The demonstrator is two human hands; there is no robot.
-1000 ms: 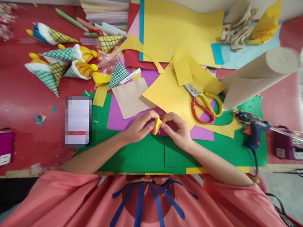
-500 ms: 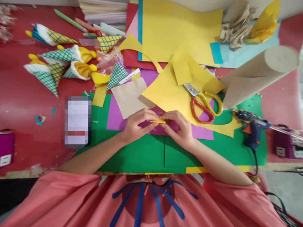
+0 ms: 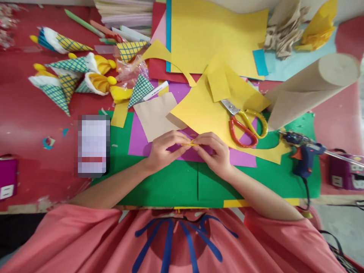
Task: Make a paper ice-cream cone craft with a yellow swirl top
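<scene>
Between my two hands is a small folded strip of yellow paper (image 3: 190,144), seen nearly edge-on. My left hand (image 3: 166,150) pinches its left end between thumb and fingers. The right end is pinched by my right hand (image 3: 214,153), so most of the strip is covered by fingertips. Both hands hover over a purple sheet (image 3: 241,158), which lies on a green board (image 3: 170,189). Just beyond them are a beige paper piece (image 3: 156,117) and a large yellow sheet (image 3: 196,110). Scissors (image 3: 244,127) with red and yellow handles rest on that sheet, right of my right hand.
At right stand a brown paper roll (image 3: 307,91) and a blue glue gun (image 3: 305,159) with its cord. A phone (image 3: 93,146) lies at left. Several checkered paper cones (image 3: 71,65) fill the upper left, near a white marker (image 3: 156,91). Yellow card (image 3: 218,34) lies at the back.
The yellow strip looks thinner and flatter between my fingertips than before. Both hands stay in nearly the same place, still pinching it. Nothing else has visibly moved.
</scene>
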